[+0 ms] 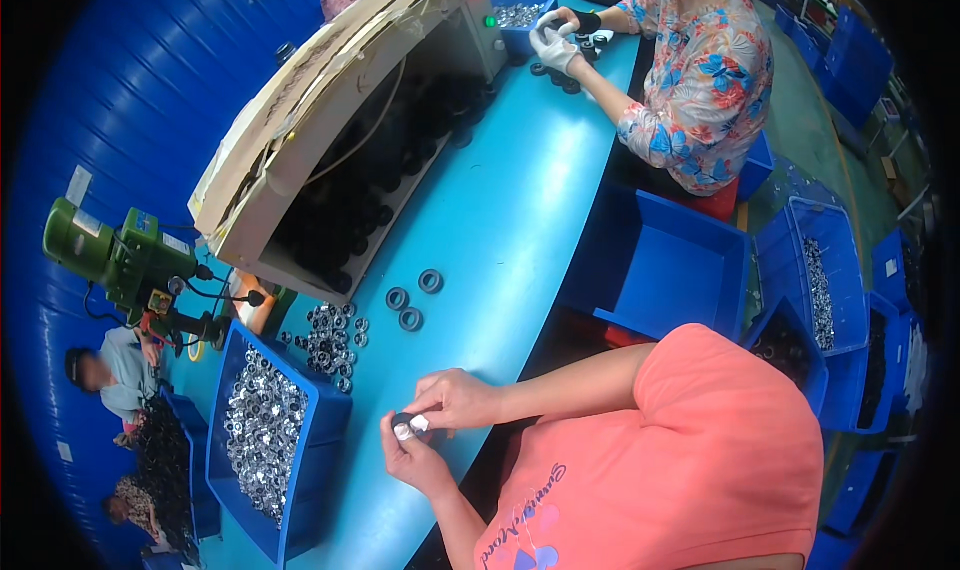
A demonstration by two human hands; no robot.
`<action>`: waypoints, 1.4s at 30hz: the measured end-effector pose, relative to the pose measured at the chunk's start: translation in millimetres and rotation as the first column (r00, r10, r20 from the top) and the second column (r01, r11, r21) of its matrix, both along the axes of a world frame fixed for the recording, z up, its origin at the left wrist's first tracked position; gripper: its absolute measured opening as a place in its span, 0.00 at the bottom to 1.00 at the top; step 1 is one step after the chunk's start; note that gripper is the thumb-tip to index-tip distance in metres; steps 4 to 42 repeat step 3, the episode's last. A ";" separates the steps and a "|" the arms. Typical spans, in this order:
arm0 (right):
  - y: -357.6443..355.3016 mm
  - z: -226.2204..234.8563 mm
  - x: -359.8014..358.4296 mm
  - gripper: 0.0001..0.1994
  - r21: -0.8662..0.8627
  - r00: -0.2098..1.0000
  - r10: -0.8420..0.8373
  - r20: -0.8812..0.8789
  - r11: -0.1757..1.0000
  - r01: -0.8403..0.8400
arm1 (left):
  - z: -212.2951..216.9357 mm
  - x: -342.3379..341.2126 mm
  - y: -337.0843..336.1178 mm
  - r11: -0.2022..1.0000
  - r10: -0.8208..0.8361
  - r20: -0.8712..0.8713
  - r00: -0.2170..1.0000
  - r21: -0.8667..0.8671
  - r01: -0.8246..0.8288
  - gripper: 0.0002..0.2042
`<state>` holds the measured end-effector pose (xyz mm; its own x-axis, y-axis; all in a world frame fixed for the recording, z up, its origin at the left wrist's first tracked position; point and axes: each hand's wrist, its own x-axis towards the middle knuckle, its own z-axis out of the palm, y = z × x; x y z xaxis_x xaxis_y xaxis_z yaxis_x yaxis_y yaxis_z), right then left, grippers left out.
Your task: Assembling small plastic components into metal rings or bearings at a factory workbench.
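A small black ring [402, 419] is pinched between my two hands over the near edge of the blue-green table. My left hand [418, 463] is closed on it from below, and my right hand [457, 400] grips it from the other side. White coverings show at the fingertips against the ring. Fingers hide part of it, so its inside cannot be made out. Beyond my hands lie three loose black rings [410, 319]. A cluster of small shiny metal rings [330, 340] sits beside a blue bin [345, 410] filled with similar silvery pieces.
A long box-shaped machine [235, 200] with a dark opening holds many black rings. At left stands a green drill press [130, 260]. A co-worker in a floral top [700, 80] handles parts with gloved hands at the far end. Blue bins [680, 260] stand at right.
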<state>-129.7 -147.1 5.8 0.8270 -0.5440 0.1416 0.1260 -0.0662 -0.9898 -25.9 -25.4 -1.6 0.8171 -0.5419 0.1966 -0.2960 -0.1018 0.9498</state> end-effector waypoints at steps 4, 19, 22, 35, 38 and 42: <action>-7.0 -17.1 8.7 0.15 -0.115 1.000 0.009 -0.028 0.993 -0.012 | -0.6 4.1 0.3 0.998 -0.051 -0.058 0.997 0.029 0.053 0.13; -7.0 -17.1 8.7 0.15 -0.115 1.000 0.009 -0.028 0.993 -0.012 | -0.6 4.1 0.3 0.998 -0.051 -0.058 0.997 0.029 0.053 0.13; -7.0 -17.1 8.7 0.15 -0.115 1.000 0.009 -0.028 0.993 -0.012 | -0.6 4.1 0.3 0.998 -0.051 -0.058 0.997 0.029 0.053 0.13; -7.0 -17.1 8.7 0.15 -0.115 1.000 0.009 -0.028 0.993 -0.012 | -0.6 4.1 0.3 0.998 -0.051 -0.058 0.997 0.029 0.053 0.13; -7.0 -17.1 8.7 0.15 -0.115 1.000 0.009 -0.028 0.993 -0.012 | -0.6 4.1 0.3 0.998 -0.051 -0.058 0.997 0.029 0.053 0.13; -7.0 -17.1 8.7 0.15 -0.115 1.000 0.009 -0.028 0.993 -0.012 | -0.6 4.1 0.3 0.998 -0.051 -0.058 0.997 0.029 0.053 0.13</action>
